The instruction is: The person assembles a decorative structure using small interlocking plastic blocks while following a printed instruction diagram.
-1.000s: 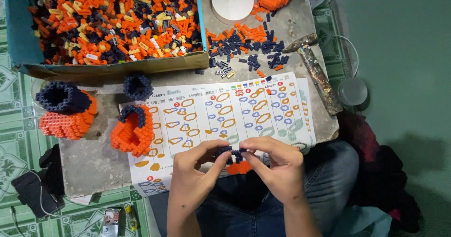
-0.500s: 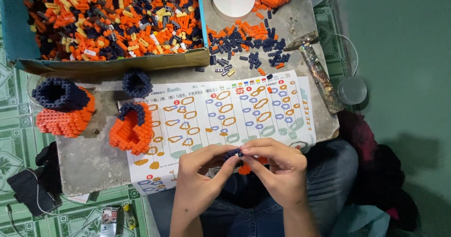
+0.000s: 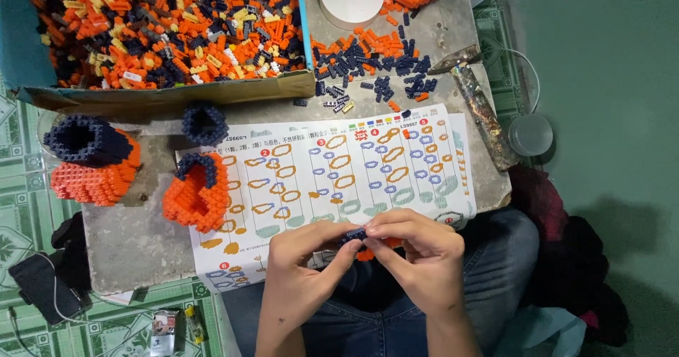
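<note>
Both hands' (image 3: 368, 258) grip pinches small navy block piece (image 3: 353, 235), mostly hidden by fingers

Single head cam, steep top-down, close over table (image 3: 127, 237), far edge cropped.

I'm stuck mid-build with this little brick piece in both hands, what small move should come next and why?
Probably press the dark blue bricks down firmly. Both hands, left hand and right hand, pinch the small piece together over the instruction sheet, with an orange part showing beneath.
</note>
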